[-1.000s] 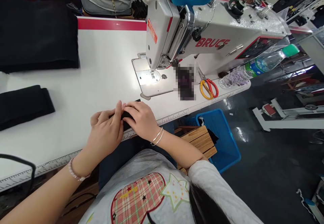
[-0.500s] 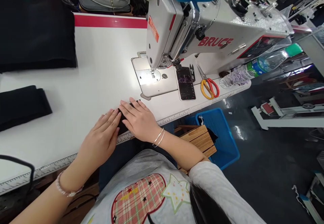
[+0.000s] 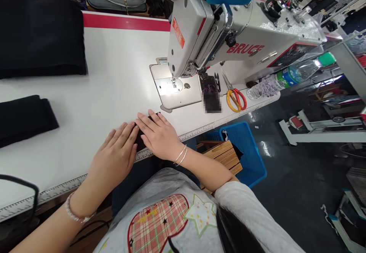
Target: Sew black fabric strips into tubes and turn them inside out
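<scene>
A small black cloth piece lies at the table's front edge, mostly covered by my hands. My left hand rests flat on its left part, fingers stretched out. Flat on its right part lies my right hand, fingers extended and slightly apart. The fingertips of the two hands nearly meet. Beyond them stands a white sewing machine with its metal needle plate. Folded black cloth lies at the left, and a larger black stack behind it.
Right of the needle plate are a phone, small black snips, scissors and a plastic bottle. A ruler strip runs along the front edge. Below stand a wooden stool and a blue basket.
The view has shifted slightly. Both hands stay flat on the black cloth piece, with the left fingers a little more spread.
</scene>
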A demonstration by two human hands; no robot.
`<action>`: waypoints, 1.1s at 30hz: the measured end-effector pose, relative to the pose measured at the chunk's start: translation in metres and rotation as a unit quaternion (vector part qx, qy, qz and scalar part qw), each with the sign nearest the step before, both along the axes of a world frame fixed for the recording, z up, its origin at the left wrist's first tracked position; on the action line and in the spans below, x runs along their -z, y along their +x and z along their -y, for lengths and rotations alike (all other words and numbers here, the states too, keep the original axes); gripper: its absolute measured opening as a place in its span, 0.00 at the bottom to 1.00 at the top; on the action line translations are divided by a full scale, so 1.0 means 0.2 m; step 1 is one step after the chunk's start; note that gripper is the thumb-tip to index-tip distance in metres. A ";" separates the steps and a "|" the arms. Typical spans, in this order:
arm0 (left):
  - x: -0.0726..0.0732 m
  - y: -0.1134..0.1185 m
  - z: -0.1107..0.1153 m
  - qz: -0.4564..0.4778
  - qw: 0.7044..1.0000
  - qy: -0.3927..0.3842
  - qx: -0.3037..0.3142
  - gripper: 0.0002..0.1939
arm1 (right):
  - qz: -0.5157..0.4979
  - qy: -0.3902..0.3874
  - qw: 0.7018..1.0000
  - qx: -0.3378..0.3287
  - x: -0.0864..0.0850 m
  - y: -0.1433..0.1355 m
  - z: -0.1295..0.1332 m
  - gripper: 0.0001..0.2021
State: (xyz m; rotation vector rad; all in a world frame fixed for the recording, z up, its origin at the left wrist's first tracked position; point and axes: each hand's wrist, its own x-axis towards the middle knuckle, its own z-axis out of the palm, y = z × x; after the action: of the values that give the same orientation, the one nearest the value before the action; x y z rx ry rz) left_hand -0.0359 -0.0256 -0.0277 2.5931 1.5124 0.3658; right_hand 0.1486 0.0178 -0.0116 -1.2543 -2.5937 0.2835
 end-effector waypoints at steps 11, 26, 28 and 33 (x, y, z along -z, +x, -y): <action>0.01 0.00 0.02 0.039 0.998 0.047 -0.005 0.33 | 0.004 -0.005 1.000 0.002 -0.01 -0.01 0.00 0.23; 0.03 -0.05 0.06 0.046 0.993 0.099 0.044 0.33 | -0.008 0.028 1.000 0.004 0.02 -0.01 0.01 0.23; 0.03 -0.05 0.06 0.044 0.993 0.097 0.046 0.32 | -0.010 0.032 0.999 0.004 0.03 -0.01 0.01 0.23; 0.03 -0.04 0.06 0.039 0.993 0.101 0.054 0.28 | -0.016 0.031 0.999 0.005 0.03 0.00 0.01 0.23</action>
State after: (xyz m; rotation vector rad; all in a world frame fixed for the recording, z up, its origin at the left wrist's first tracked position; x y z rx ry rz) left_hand -0.0439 -0.0384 -0.0330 2.7612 1.3682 0.6302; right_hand 0.1476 0.0163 -0.0170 -1.2316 -2.5486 0.2181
